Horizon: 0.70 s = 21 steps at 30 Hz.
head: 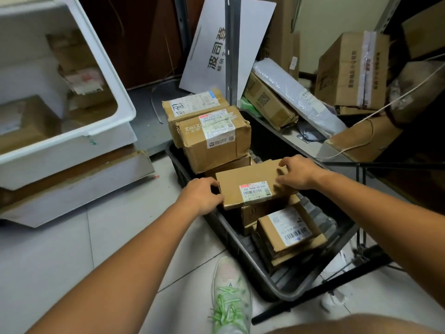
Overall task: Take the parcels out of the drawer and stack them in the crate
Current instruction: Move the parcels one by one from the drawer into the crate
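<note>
A flat cardboard parcel (243, 182) with a white label lies on other boxes in the dark plastic crate (243, 251) on the floor. My left hand (201, 195) grips its left end and my right hand (297, 173) grips its right end. Behind it in the crate stands a stack of two bigger taped parcels (214, 138). A small labelled parcel (285, 231) lies nearer me on flat boxes. The white drawer (72, 141) at the upper left is pulled open, and brown parcels (26, 126) show inside it.
My shoe with green laces (230, 295) stands on the tiled floor just left of the crate's near corner. A metal shelf with piled boxes and a grey mailer (296, 92) is at the right. A white printed board (216, 49) leans against a shelf post.
</note>
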Each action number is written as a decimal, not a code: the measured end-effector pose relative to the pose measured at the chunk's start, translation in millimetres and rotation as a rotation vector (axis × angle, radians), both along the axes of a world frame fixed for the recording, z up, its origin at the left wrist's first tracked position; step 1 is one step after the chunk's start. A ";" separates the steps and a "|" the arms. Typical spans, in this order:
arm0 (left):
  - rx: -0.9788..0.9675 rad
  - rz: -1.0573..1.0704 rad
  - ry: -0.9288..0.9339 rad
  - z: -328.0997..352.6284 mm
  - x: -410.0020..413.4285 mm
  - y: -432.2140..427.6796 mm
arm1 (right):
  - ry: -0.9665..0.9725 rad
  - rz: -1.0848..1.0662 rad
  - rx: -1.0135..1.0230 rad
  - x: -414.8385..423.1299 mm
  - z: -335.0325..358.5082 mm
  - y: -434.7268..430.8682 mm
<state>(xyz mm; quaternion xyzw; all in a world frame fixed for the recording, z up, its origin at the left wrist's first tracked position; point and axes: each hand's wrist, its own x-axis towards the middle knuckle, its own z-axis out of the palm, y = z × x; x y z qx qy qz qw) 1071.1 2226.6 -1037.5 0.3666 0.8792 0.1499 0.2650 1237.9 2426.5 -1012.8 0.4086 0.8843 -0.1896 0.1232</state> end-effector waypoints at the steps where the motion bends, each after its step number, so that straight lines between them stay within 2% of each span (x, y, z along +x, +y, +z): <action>1: -0.047 -0.024 0.025 7.3 -4.5 -6.8 | -0.014 0.009 0.000 -3.1 9.6 -1.7; 3: -0.105 -0.044 0.079 24.6 -14.8 -22.0 | -0.007 0.014 -0.014 -10.0 29.8 -7.2; 8: -0.112 0.000 0.166 78.0 -39.9 -61.9 | 0.059 0.080 0.029 -36.6 84.3 -39.0; 21: 0.006 0.155 0.374 207.0 -103.2 -166.4 | 0.211 0.415 0.139 -151.4 200.2 -166.0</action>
